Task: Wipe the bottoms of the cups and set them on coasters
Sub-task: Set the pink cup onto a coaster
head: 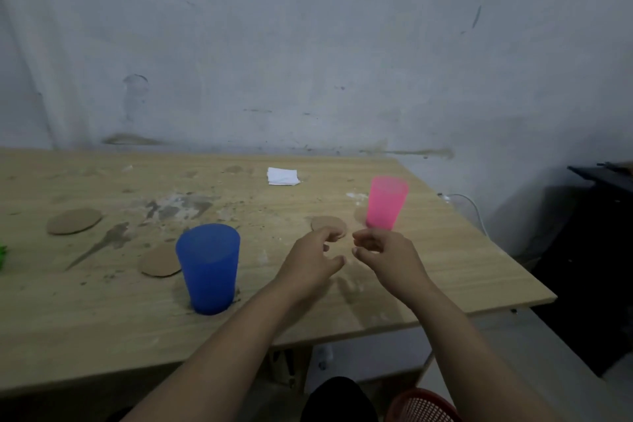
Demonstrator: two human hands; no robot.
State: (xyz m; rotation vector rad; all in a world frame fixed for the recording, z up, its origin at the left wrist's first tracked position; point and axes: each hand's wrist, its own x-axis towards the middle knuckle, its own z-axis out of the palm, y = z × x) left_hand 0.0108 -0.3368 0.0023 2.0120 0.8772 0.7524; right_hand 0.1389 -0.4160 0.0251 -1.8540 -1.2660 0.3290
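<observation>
A blue cup (209, 267) stands upright on the wooden table (102, 319), just right of a round brown coaster (159, 260). A pink cup (386, 203) stands upright farther right. Between the cups lies another coaster (327, 223), partly hidden by my left hand (310, 262). A third coaster (74, 221) lies at the left. A folded white tissue (283, 176) lies near the back. My right hand (385, 255) hovers below the pink cup. Both hands hold nothing, fingers loosely curled and apart.
The table is stained and dusty, with its right edge running close past the pink cup. A white cable (469, 202) hangs off that edge. A red basket (423, 406) sits on the floor below. Something green (2, 252) shows at the left border.
</observation>
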